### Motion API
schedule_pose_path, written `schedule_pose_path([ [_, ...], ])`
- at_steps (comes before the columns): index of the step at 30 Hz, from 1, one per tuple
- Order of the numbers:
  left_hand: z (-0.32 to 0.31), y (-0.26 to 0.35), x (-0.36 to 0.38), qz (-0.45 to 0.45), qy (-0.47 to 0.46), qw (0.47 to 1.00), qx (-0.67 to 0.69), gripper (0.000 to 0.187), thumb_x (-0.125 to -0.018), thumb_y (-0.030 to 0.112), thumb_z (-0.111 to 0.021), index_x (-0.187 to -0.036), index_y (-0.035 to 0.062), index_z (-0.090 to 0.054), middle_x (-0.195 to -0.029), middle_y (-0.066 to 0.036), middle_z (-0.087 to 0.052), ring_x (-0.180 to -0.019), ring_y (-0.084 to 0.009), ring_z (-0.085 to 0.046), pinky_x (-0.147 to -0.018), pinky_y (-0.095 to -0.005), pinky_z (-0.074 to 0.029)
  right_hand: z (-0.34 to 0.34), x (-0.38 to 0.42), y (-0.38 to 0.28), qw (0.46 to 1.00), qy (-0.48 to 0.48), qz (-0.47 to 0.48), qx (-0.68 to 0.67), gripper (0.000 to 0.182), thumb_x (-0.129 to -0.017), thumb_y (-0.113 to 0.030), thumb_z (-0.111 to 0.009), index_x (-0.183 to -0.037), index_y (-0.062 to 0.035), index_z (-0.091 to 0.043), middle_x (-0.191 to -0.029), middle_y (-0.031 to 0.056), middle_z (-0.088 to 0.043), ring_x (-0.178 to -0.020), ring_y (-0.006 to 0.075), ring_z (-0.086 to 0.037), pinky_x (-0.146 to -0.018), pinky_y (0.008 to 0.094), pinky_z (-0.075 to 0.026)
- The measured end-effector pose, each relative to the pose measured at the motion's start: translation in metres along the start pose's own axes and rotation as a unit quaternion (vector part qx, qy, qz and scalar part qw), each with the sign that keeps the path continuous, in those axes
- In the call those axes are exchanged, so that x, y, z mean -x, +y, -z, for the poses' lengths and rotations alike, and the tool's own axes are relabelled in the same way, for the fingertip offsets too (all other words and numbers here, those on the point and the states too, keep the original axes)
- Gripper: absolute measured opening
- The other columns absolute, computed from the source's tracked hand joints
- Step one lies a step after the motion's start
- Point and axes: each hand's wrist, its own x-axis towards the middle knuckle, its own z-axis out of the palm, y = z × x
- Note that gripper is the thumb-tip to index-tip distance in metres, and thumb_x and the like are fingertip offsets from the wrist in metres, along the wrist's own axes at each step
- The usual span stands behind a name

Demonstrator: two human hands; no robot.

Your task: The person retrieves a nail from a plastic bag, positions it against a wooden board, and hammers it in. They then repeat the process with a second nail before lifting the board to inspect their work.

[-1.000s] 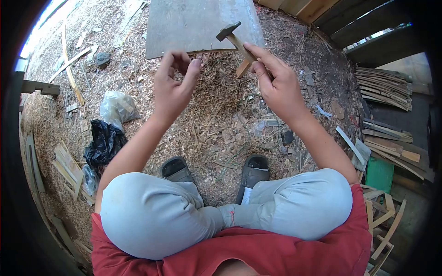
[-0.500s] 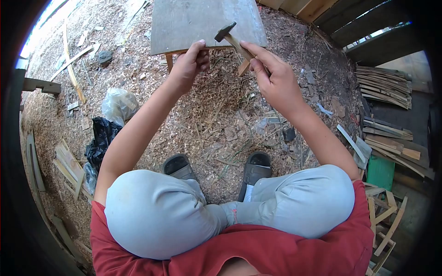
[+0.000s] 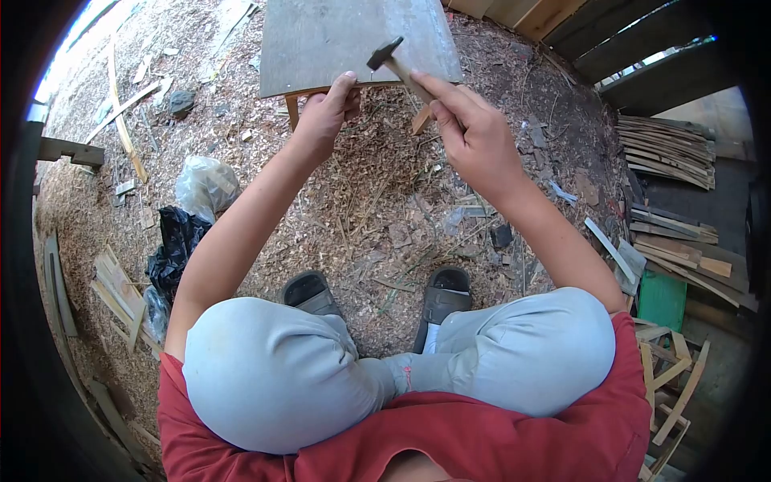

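A hammer with a dark metal head and a pale wooden handle is in my right hand, its head raised over the near edge of a low wooden table. The table has a grey, worn top and light wooden legs. My left hand is at that same edge, thumb up beside the top and fingers curled; what they hold, if anything, is hidden. Just right of the thumb, a tiny thin nail-like piece shows at the edge, too small to be sure of.
Wood shavings and scraps cover the ground. A clear plastic bag and a black bag lie at left. Stacked thin wooden slats stand at right, near a green panel. My sandalled feet are below the table.
The hammer head has shifted slightly left and up, with my right hand tilting a little. My left hand stays at the table edge; the whole view has moved slightly.
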Motion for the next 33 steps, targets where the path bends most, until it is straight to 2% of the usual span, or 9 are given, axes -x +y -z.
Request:
schedule_pose_path([
  [4, -0.001, 0.000, 0.002, -0.003, 0.012, 1.000, 0.007, 0.035, -0.108, 0.042, -0.066, -0.089, 0.0137, -0.058, -0.083, 0.004, -0.051, -0.074, -0.0109, -0.043, -0.072, -0.0290, -0.037, 0.000, -0.002, -0.008, 0.996, 0.082, 0.020, -0.032, 0.045, -0.105, -0.005, -0.062, -0.149, -0.0164, -0.065, -0.097, 0.0164, -0.070, -0.078, 0.0317, -0.068, -0.072, 0.0427, -0.055],
  [10, -0.004, 0.001, 0.004, -0.007, 0.008, 1.000, 0.013, 0.035, -0.107, 0.042, -0.068, -0.090, 0.0133, -0.060, -0.085, 0.004, -0.053, -0.076, -0.0111, -0.046, -0.073, -0.0301, -0.039, 0.002, -0.002, -0.001, 1.000, -0.004, -0.003, 0.027, 0.046, -0.105, -0.005, -0.062, -0.149, -0.0172, -0.065, -0.097, 0.0157, -0.071, -0.078, 0.0312, -0.068, -0.072, 0.0410, -0.056],
  [12, -0.003, 0.000, 0.004, -0.008, 0.012, 1.000, 0.016, 0.034, -0.107, 0.042, -0.068, -0.090, 0.0133, -0.060, -0.085, 0.004, -0.054, -0.076, -0.0110, -0.047, -0.074, -0.0302, -0.039, 0.006, -0.007, -0.009, 0.995, 0.093, 0.030, -0.014, 0.045, -0.106, -0.006, -0.062, -0.149, -0.0175, -0.065, -0.098, 0.0156, -0.071, -0.081, 0.0340, -0.070, -0.073, 0.0431, -0.057],
  [16, -0.002, 0.000, 0.002, -0.014, 0.000, 1.000, 0.019, 0.033, -0.107, 0.041, -0.068, -0.090, 0.0136, -0.061, -0.084, 0.004, -0.054, -0.075, -0.0102, -0.046, -0.072, -0.0290, -0.039, 0.003, -0.002, -0.009, 0.993, 0.116, 0.027, -0.017, 0.044, -0.106, -0.008, -0.062, -0.148, -0.0177, -0.066, -0.099, 0.0158, -0.072, -0.082, 0.0342, -0.071, -0.074, 0.0440, -0.057],
  [18, -0.003, 0.001, 0.003, -0.015, 0.002, 1.000, 0.019, 0.032, -0.107, 0.041, -0.068, -0.090, 0.0139, -0.061, -0.083, 0.005, -0.053, -0.074, -0.0100, -0.046, -0.071, -0.0287, -0.038, -0.005, 0.003, -0.001, 0.997, -0.053, -0.015, 0.052, 0.044, -0.106, -0.007, -0.062, -0.148, -0.0172, -0.066, -0.097, 0.0161, -0.071, -0.081, 0.0332, -0.071, -0.073, 0.0428, -0.057],
  [27, -0.004, 0.001, 0.001, -0.021, 0.018, 1.000, 0.008, 0.035, -0.108, 0.042, -0.065, -0.087, 0.0158, -0.057, -0.080, 0.005, -0.050, -0.071, -0.0098, -0.043, -0.069, -0.0287, -0.036, 0.012, -0.014, -0.020, 0.996, 0.079, 0.026, -0.033, 0.040, -0.107, -0.007, -0.062, -0.146, -0.0135, -0.067, -0.100, 0.0173, -0.072, -0.081, 0.0311, -0.070, -0.073, 0.0409, -0.056],
  [30, 0.008, 0.003, 0.005, -0.002, 0.000, 1.000, 0.010, 0.037, -0.109, 0.041, -0.065, -0.084, 0.0145, -0.056, -0.079, 0.005, -0.050, -0.071, -0.0108, -0.043, -0.068, -0.0291, -0.036, 0.009, -0.010, -0.017, 0.996, 0.068, -0.012, -0.056, 0.039, -0.107, -0.007, -0.061, -0.145, -0.0133, -0.067, -0.097, 0.0154, -0.072, -0.077, 0.0266, -0.069, -0.071, 0.0388, -0.055],
  [32, 0.035, 0.013, 0.009, 0.047, -0.190, 0.979, -0.050, 0.041, -0.107, 0.042, -0.069, -0.081, 0.0131, -0.056, -0.078, 0.004, -0.050, -0.070, -0.0114, -0.044, -0.068, -0.0296, -0.037, 0.012, -0.008, -0.017, 0.995, 0.059, -0.051, -0.065, 0.039, -0.108, -0.007, -0.060, -0.146, -0.0135, -0.067, -0.095, 0.0136, -0.072, -0.074, 0.0228, -0.069, -0.069, 0.0373, -0.055],
  [33, 0.028, 0.017, 0.022, 0.046, -0.190, 0.979, -0.051, 0.041, -0.107, 0.042, -0.069, -0.081, 0.0131, -0.056, -0.078, 0.004, -0.050, -0.070, -0.0114, -0.044, -0.068, -0.0296, -0.037, 0.015, -0.007, -0.018, 0.990, 0.047, -0.092, -0.098, 0.039, -0.108, -0.007, -0.059, -0.146, -0.0137, -0.067, -0.093, 0.0115, -0.072, -0.072, 0.0188, -0.067, -0.068, 0.0355, -0.055],
])
